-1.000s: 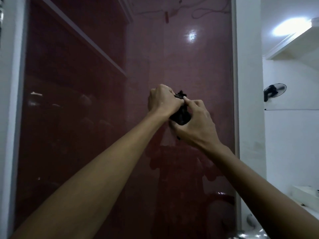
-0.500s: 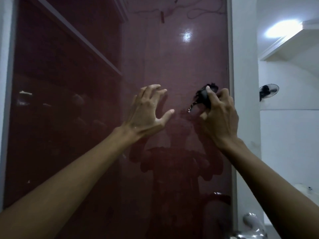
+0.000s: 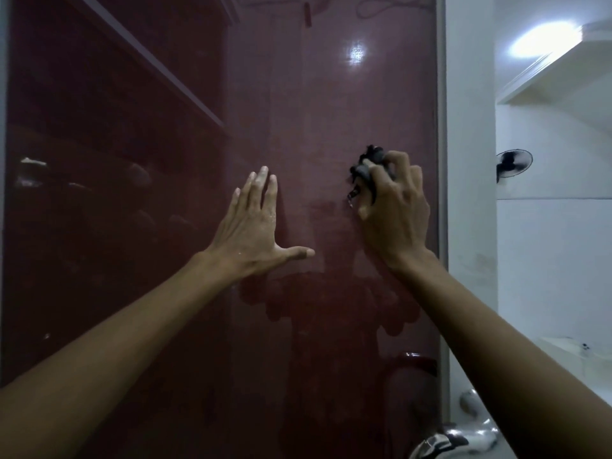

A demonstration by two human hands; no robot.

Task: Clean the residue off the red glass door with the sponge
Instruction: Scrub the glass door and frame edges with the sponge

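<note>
The person's right hand (image 3: 395, 213) is gripping a small, dark, ragged-edged sponge (image 3: 366, 170), its fingers curled round the wad and its thumb lying down the left side; the sponge is being held against the tall, glossy dark-red glass door (image 3: 324, 104), on the right part of the pane near the pale frame edge (image 3: 443, 127). The left hand (image 3: 255, 223) is lying flat on the same glass, well left of the sponge, with fingers straight and close together, pointing up, and the thumb stretched out to the right; it is holding nothing. A dim reflection of the person is showing in the glass below both hands (details too faint to tell). A black wall fan (image 3: 512, 164) is hanging on the white wall (image 3: 546, 260) to the right of the door.
</note>
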